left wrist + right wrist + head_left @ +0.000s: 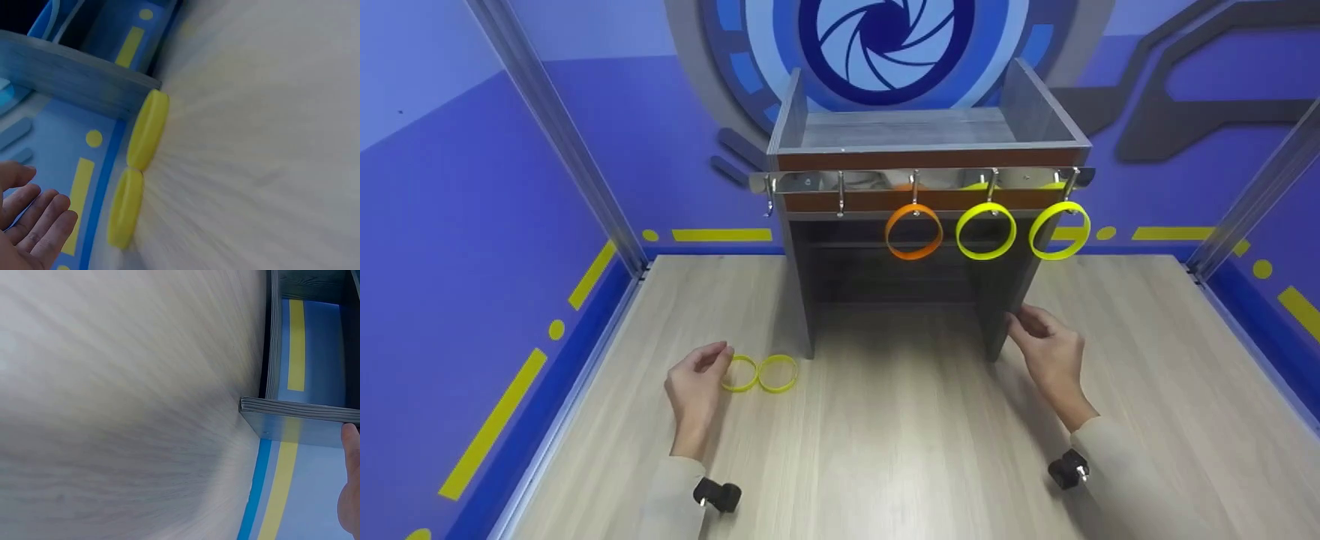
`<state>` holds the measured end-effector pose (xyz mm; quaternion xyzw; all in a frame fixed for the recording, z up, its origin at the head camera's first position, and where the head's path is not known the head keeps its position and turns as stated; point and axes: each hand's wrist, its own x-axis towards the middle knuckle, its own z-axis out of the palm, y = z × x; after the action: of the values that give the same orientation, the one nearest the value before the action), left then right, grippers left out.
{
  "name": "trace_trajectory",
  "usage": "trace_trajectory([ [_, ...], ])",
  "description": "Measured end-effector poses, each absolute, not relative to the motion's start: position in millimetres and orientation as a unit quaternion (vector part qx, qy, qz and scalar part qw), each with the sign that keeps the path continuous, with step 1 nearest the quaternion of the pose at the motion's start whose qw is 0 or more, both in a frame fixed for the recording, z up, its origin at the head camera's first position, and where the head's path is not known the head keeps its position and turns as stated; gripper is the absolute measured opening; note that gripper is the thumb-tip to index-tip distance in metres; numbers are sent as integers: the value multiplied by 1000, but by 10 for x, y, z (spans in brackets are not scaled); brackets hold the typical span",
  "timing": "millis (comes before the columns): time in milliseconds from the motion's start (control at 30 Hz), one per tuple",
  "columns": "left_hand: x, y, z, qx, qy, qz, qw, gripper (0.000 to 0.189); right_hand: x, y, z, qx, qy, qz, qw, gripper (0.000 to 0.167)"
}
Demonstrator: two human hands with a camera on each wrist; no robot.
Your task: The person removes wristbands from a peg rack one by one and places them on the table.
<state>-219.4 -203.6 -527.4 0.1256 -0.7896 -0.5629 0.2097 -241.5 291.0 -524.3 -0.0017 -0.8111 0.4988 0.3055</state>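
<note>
Head: tabletop rings (758, 374) between hands (697, 386) (1050, 356)

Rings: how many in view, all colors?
5: orange ring on the middle hook, yellow rings on the two hooks right of it, two more yellow rings on the table by the left hand. Any behind the rack would be hidden.

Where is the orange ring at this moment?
In the head view, the orange ring hangs from the middle hook of the metal rail, just left of two hanging yellow rings.
</note>
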Motion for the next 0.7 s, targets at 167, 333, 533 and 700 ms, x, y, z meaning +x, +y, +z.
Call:
trace_trajectory([
  [167, -2217, -1858, -5099, 92, -768, -593, 223, 20, -2424, 2908, -5249, -1, -812, 497, 307, 18],
  [333, -2247, -1660, -4945, 53, -745, -624, 229, 22, -2424, 2911, -5255, -5, -813, 497, 303, 18],
  [533, -2265, -1434, -4735, 10, -720, -656, 226, 22, -2425, 2904, -5249, -11, -814, 499, 298, 19],
  [700, -2264, -1263, -4565, -19, -710, -668, 222, 25, -2426, 2902, -5244, -12, -810, 506, 296, 20],
])
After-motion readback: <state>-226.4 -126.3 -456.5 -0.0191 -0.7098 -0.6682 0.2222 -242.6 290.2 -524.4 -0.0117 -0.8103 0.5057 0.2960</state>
